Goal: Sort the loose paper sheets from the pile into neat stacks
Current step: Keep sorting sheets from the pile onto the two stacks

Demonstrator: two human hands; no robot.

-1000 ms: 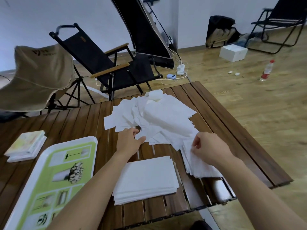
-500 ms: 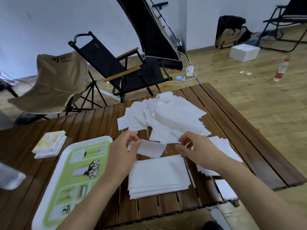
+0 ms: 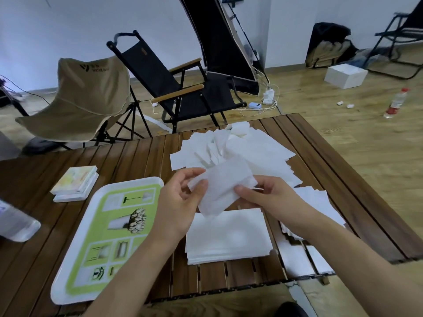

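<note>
Mid-sort at the table (image 3: 128, 156): your left hand (image 3: 180, 200) & right hand (image 3: 270, 197) each pinch an edge of one loose sheet (image 3: 225, 188), held above the neat stack (image 3: 229, 234), just short of the pile (image 3: 247, 147); next, prob. square it w/ the stack's edges, lay flat.

The left hand (image 3: 180, 202) and right hand (image 3: 270, 197) hold 1 white sheet (image 3: 225, 186) by its edges above a neat stack (image 3: 229, 239) on the wooden table (image 3: 137, 156). The loose pile (image 3: 254, 147) lies behind, a rougher stack (image 3: 320, 202) to the right, a green tray (image 3: 91, 255) to the left
</note>
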